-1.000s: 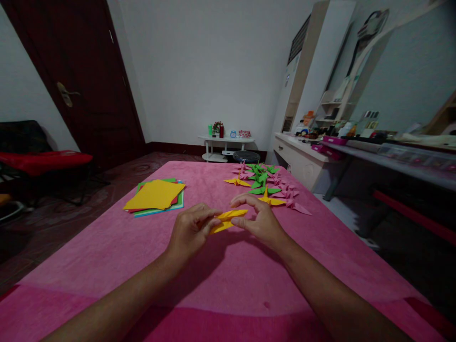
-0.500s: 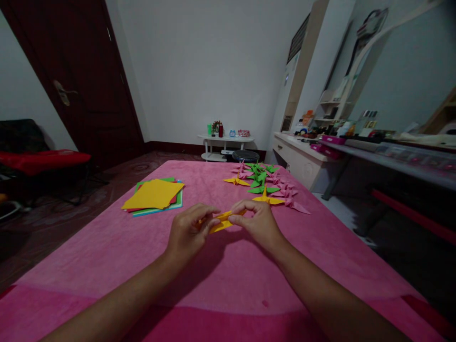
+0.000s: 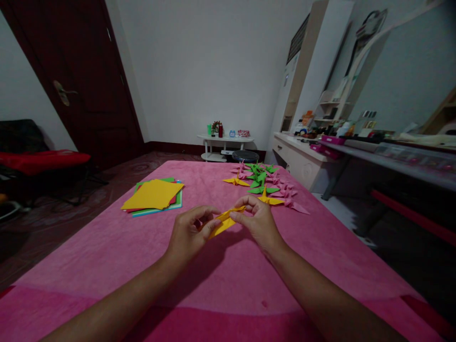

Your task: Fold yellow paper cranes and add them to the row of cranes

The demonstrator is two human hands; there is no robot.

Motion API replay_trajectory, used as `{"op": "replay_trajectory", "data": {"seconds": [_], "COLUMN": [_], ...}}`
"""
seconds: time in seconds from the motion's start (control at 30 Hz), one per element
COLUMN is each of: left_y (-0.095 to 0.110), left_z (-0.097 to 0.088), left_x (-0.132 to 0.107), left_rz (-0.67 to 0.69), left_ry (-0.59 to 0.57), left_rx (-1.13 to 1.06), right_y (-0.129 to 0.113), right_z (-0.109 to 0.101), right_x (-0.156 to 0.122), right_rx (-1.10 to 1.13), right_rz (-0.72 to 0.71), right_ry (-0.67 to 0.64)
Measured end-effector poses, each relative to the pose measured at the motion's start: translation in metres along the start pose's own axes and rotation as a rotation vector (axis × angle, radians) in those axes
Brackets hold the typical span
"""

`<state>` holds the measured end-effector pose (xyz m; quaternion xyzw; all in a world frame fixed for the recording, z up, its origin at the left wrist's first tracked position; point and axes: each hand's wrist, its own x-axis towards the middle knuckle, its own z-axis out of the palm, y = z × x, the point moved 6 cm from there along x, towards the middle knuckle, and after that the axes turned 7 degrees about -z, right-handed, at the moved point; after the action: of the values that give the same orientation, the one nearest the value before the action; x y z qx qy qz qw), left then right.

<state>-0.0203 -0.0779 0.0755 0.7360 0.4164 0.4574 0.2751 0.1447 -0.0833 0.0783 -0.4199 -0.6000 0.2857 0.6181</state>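
Note:
Between my two hands is a folded piece of yellow paper [image 3: 225, 225], held a little above the pink cloth. My left hand [image 3: 192, 231] pinches its left end between thumb and fingers. The right end is pinched by my right hand [image 3: 257, 222], thumb in front and fingers behind. Parts of the paper are covered by the fingers. Just beyond my right hand lies a yellow paper crane [image 3: 270, 199]. Another yellow crane [image 3: 236, 181] rests farther back, beside several green cranes [image 3: 259, 178] and pink cranes [image 3: 287, 191].
A stack of square coloured paper [image 3: 153, 195], yellow on top, lies on the left of the pink-covered table [image 3: 117, 251]. Beyond the table stands a low white stand [image 3: 225, 138]. To the right is a cluttered dresser [image 3: 302, 151]; a red chair [image 3: 42, 159] is at left.
The yellow paper has tilted, its right end now higher and its front face showing more. My right hand has shifted slightly upward; both hands keep their pinch.

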Motion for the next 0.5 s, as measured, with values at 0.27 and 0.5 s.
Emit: {"op": "replay_trajectory", "data": {"seconds": [0.27,0.5], "left_y": [0.005,0.006], "left_z": [0.007,0.003], "left_x": [0.002,0.002], "left_rz": [0.014,0.057], "left_ry": [-0.111,-0.069], "left_rx": [0.031,0.063], "right_y": [-0.009,-0.021], "right_z": [0.006,0.011], "right_x": [-0.003,-0.003], "right_rx": [-0.085,-0.241], "right_rz": [-0.025,-0.166], "right_ry": [-0.047,-0.141]}}
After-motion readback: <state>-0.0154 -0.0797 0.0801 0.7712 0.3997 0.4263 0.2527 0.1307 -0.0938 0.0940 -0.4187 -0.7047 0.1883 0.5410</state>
